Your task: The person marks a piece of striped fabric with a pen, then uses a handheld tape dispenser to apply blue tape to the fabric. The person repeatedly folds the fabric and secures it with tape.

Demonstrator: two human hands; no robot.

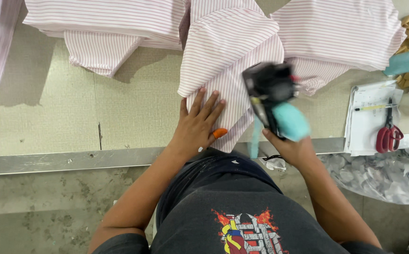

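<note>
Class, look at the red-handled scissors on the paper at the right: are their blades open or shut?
Shut. The red-handled scissors lie flat on the white paper, handles together, blades forming one dark line pointing away from the person.

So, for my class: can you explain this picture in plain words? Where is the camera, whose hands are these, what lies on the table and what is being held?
The single picture comes from a camera worn on a person's head, looking down, so both arms belong to that person. The left hand lies flat on a folded pink-striped cloth, with an orange cover on one fingertip. The right hand grips a blurred black hand tool with a teal-wrapped grip, held over the cloth. More striped pieces lie across the beige table. At the right edge are a paper sheet with a pen and red-handled scissors on it. Crumpled clear plastic sits below the table's metal edge.
</note>
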